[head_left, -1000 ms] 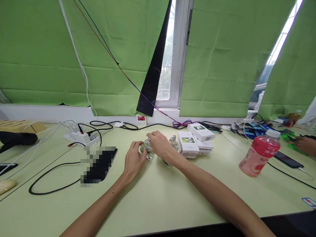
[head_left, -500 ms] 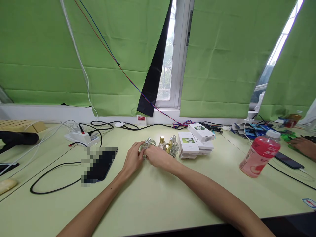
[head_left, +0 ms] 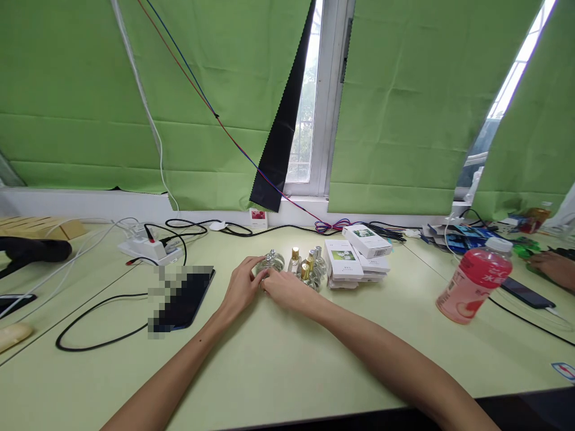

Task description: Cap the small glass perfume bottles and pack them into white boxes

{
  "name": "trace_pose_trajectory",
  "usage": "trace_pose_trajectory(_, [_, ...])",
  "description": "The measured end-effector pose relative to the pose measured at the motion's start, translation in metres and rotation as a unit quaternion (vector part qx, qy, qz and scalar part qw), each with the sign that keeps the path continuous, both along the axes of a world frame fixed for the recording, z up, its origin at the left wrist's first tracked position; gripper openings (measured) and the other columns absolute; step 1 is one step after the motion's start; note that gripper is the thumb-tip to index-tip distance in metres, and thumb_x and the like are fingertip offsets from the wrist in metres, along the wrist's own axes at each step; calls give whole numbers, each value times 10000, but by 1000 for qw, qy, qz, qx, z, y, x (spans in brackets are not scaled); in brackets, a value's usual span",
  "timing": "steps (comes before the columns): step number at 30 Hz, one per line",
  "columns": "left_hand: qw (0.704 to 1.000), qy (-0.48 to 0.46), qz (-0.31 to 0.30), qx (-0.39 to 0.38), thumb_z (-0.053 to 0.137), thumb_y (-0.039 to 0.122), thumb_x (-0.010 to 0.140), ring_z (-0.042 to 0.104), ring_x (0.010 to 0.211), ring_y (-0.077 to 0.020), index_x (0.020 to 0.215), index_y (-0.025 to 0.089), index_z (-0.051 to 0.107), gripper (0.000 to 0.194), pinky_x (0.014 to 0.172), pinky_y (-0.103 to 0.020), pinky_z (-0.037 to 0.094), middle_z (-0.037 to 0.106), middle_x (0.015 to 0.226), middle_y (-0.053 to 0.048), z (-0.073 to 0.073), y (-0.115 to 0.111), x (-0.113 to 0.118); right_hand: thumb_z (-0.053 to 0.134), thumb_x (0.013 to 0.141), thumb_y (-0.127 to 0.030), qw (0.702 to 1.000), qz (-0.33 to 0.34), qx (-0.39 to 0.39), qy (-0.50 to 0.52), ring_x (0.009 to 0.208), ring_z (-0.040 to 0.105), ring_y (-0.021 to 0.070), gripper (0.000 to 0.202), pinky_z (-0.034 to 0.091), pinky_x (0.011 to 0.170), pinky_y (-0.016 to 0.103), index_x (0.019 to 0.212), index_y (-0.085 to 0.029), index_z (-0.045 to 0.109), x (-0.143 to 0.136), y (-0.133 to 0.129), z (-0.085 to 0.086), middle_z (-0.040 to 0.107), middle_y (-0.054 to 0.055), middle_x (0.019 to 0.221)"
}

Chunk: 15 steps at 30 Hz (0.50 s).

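Observation:
Several small clear glass bottles stand together on the pale green table. My left hand is closed at the left side of the silver-topped round bottles, its fingers on the glass. Beside it, my right hand is closed low in front of the same bottles, fingertips meeting those of my left hand; what it pinches, if anything, is hidden. Just right of them are a gold-capped bottle and more gold- and silver-capped bottles. White boxes with a green picture lie stacked to the right.
A pink drink bottle stands at the right, near a phone and another person's hand. A dark tablet-like device, a cable and a white power strip lie at the left. Cables run along the wall.
My right hand has shifted slightly down, and its fingers have drawn back a little from the top of the round bottles. More of those bottles shows. My left hand has hardly moved.

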<state>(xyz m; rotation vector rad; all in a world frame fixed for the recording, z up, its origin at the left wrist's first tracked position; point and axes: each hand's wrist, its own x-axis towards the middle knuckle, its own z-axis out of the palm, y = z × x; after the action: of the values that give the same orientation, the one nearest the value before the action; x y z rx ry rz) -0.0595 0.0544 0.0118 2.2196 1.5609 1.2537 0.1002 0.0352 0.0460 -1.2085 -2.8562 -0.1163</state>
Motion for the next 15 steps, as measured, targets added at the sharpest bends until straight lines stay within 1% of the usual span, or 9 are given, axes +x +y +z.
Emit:
trace_pose_trajectory(3, [1000,0,2,-3,527,380,893,557,545,-117,1142,181,686,356,781,-358,559,693,1176,-95,-1,1,-1,458,972,-80,1000,-1,9,-5,950,695,248,250,577,777,363,1084,-99,681,-1,-2,2,654,175,1182])
trace_pose_trajectory(7, [1000,-1,5,-6,528,379,896,567,573,-125,1156,191,678,354,789,-360,556,673,1134,-85,-3,2,-1,475,966,-77,1000,0,18,-15,971,702,253,248,574,782,347,1078,-94,696,-3,-4,5,685,170,1143])
trace_pose_trajectory(12, [1000,-2,12,-16,545,404,885,570,595,-140,1151,196,688,366,781,-357,552,634,1029,-61,-4,3,0,504,957,-70,1000,-8,6,-26,996,714,257,255,573,807,344,1110,-97,706,-3,-8,11,722,166,1104])
trace_pose_trajectory(15, [1000,2,17,-19,563,429,874,571,602,-149,1149,197,689,381,776,-360,546,617,984,-51,-6,4,-1,508,941,-44,999,-22,-3,-28,995,723,248,272,571,831,340,1093,-119,721,-1,-8,13,745,155,1048])
